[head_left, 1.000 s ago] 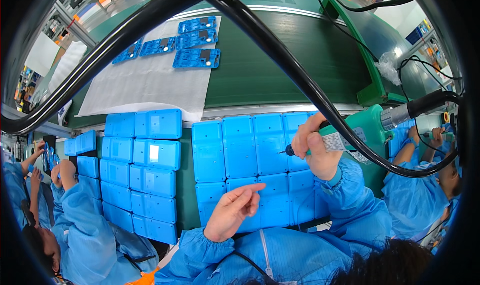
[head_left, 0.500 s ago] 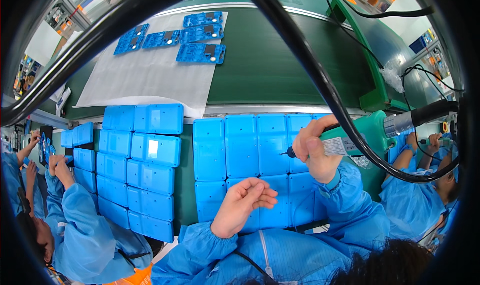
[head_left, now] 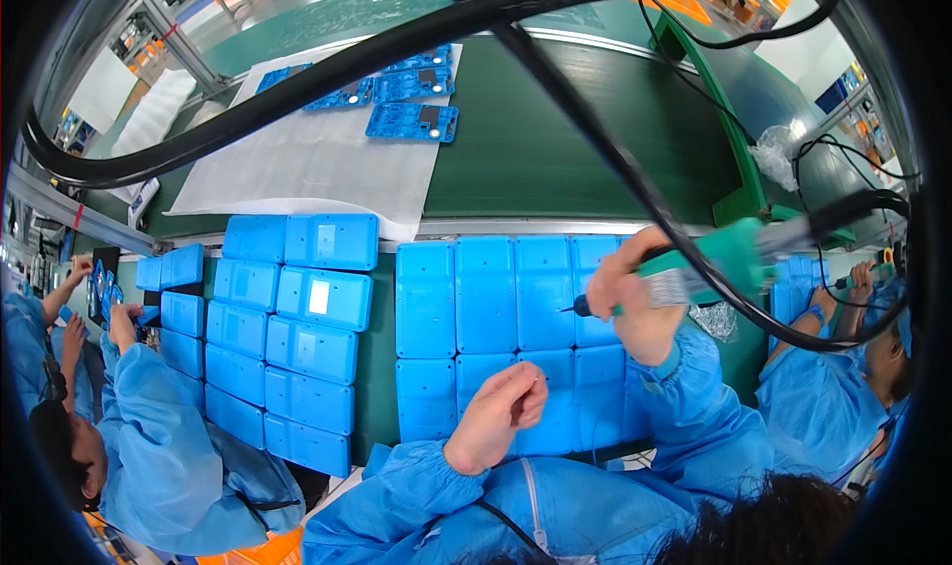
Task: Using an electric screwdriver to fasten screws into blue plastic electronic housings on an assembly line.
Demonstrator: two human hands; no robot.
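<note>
My right hand (head_left: 643,302) grips a green electric screwdriver (head_left: 722,257), held almost level with its dark bit pointing left. The bit's tip hovers over rows of blue plastic housings (head_left: 484,292) laid edge to edge in front of me. My left hand (head_left: 499,416) is closed above the near row, thumb pressed to the curled fingers. A tiny speck shows at the fingertips, too small to name. A thick black cable bends across the view and hides parts of the screwdriver.
More blue housings (head_left: 322,297) stand in columns to the left. Beyond, open blue shells with parts inside (head_left: 414,123) lie on a white sheet (head_left: 307,168) over the green belt (head_left: 555,138). Co-workers sit at both sides. Crumpled clear plastic (head_left: 714,319) lies right of my screwdriver.
My left fingers have curled in more tightly. The screwdriver has shifted slightly and its rear is blurred. The black cable has swung into a new curve, and the whole view has moved a little.
</note>
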